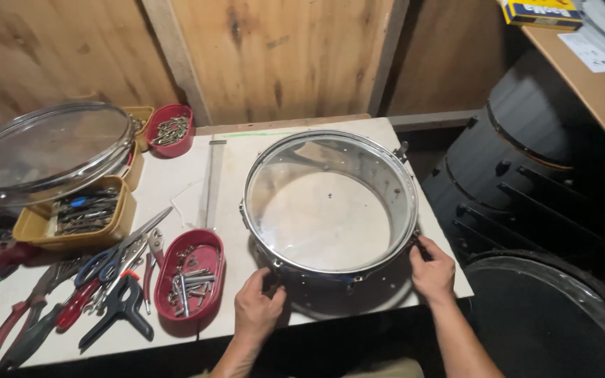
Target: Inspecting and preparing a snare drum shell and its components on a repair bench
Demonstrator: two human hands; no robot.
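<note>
Left hand point(257, 308) and right hand point(432, 269) clasp drum point(329, 210) at table point(232, 150) edge | risk: could slide off toward person

- Left hand point(259, 308) sits at about 7 o'clock, knuckles up, fingers curled forward and pinched.
- Right hand point(432, 271) sits at 4 o'clock, fingers bent, bare forearm running back toward 5 o'clock.
</note>
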